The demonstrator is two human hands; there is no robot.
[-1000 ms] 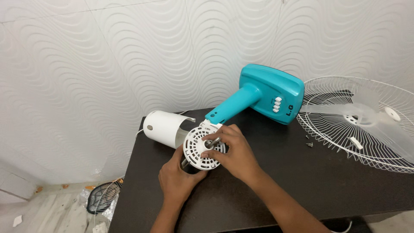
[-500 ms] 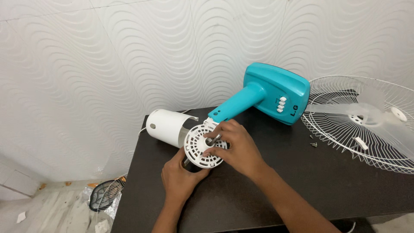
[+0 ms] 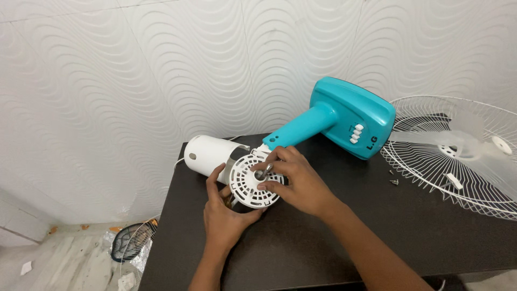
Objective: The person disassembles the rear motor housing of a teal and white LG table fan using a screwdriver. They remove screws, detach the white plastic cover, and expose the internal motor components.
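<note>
Left hand [image 3: 223, 213] cups the slotted white plastic motor cover [image 3: 252, 182]; right hand [image 3: 299, 180] apparently pinches its metal shaft [image 3: 265, 172].

White wire guard [image 3: 431, 156] and screws [image 3: 393, 178] lie apart.

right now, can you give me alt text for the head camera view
Two bare hands work on a white slotted motor cover of a taken-apart fan on a dark table: the left hand cups it from below, the right hand pinches at the metal shaft. A teal fan base and a white wire guard lie behind.
</note>
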